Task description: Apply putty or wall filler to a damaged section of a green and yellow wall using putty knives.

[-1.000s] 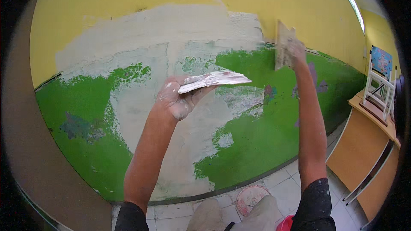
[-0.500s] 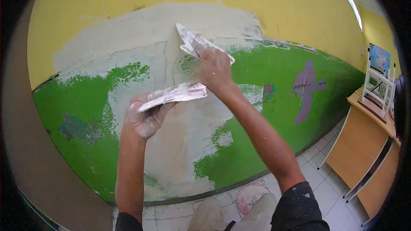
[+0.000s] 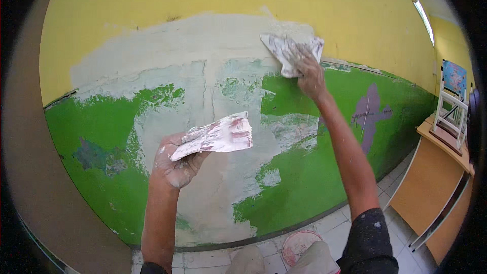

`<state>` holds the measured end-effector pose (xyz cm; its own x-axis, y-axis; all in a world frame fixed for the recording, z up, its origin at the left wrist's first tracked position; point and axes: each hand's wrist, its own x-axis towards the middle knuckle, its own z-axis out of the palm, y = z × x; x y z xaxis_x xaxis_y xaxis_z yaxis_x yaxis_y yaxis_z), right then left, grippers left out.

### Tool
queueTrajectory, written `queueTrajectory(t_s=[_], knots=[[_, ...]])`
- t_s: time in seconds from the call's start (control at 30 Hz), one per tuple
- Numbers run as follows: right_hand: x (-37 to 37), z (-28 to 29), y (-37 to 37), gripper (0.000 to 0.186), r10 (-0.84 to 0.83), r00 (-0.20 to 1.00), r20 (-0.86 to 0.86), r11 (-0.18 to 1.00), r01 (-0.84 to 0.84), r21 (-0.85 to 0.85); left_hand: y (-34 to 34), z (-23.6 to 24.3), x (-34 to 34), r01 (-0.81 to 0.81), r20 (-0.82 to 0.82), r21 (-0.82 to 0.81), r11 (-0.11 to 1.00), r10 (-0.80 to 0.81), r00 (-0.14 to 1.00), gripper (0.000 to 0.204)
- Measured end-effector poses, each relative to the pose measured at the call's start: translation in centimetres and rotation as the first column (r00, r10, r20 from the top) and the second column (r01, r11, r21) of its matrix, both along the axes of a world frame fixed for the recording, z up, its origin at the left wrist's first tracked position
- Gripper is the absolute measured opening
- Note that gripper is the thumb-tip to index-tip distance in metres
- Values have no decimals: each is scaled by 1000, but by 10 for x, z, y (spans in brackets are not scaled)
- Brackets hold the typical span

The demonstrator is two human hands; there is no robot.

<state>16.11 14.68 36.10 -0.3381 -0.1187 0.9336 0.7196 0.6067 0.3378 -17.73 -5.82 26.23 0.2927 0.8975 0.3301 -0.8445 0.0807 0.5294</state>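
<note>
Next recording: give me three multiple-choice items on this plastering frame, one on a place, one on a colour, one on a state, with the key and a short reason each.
1. Where is the right hand?
A. Pressing a putty blade to the wall
B. Resting on the desk
C. Inside the bucket

2. What colour is the wall's lower painted band?
A. Blue
B. Green
C. Red

3. How is the plaster-smeared blade in the left hand?
A. Flat against the wall
B. Lying on the floor
C. Held off the wall, near level

Key: 1 A, the blade lies on the plaster patch. 2 B, green shows below the yellow. 3 C, the hand grips it in front of the wall.
</note>
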Motion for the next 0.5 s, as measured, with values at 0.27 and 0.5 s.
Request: queueTrajectory(t_s=[0.27,0.5], knots=[[65,-98,-28,47,83,996,26,892,-63,-448,17,-2,12,-96,-56,-83,992,91,994,35],[173,-19,26,13,-83,887,-453,937,-86,-340,8,-6,17,-50,-76,-47,998,46,996,35]])
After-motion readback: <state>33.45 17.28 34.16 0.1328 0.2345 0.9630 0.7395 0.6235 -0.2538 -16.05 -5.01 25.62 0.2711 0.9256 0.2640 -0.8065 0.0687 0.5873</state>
